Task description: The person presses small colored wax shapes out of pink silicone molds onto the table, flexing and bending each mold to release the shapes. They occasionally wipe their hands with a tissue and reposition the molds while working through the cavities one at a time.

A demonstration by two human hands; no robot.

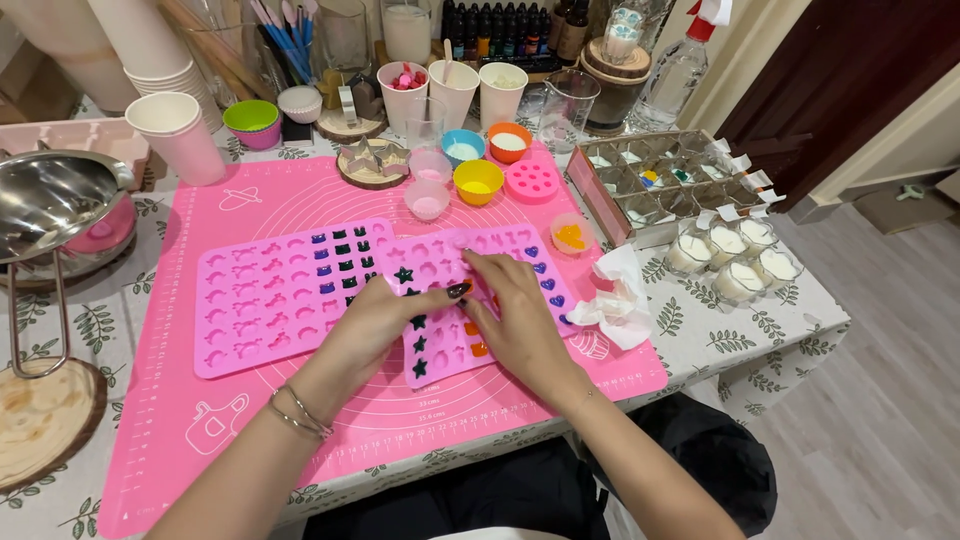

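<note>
The pink silicone mould (455, 300) lies on the pink baking mat (250, 420) on the counter, both hands pressing it. Left hand (375, 325) and right hand (515, 320) keep fingers narrow, pinching its middle. It looks soft, floppy; best gripped by its edges.

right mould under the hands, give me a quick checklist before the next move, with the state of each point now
1. Both hands on the mould: left hand and right hand rest on the right pink mould: ok.
2. Mould flat on the pink mat: ok.
3. Cavities filled: some dark stars and hearts, many look empty: not ok.
4. Fillings set firm: cannot tell.
5. Left pink mould clear of the hands: ok.
6. Crumpled white tissue touching the mould's right edge: cannot tell.
</note>
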